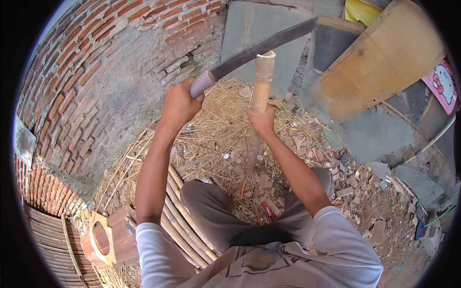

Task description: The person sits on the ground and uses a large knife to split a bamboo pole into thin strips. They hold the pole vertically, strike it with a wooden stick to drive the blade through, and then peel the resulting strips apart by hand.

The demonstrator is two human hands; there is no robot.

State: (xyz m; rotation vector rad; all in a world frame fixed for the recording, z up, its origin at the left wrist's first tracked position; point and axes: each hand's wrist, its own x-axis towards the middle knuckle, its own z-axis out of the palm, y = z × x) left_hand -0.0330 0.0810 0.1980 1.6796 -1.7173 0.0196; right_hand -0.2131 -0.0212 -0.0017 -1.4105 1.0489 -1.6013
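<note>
My left hand (180,106) is closed around the pale handle of a machete (245,56), raised in front of me. Its long dark blade slants up to the right and crosses at the upper rim of an upright bamboo pole (263,84); whether metal and rim touch I cannot tell. My right hand (262,120) grips that pole below its top joint. The pole's open, hollow end faces up, and its lower part runs down toward the rubble between my knees.
Straw (223,108) and broken rubble (350,192) cover the ground. A brick wall (86,96) rises at left. Several bamboo poles (185,216) lie by my left leg, near a wooden board with a round hole (103,240). Sheets and a brown panel (384,53) lean at upper right.
</note>
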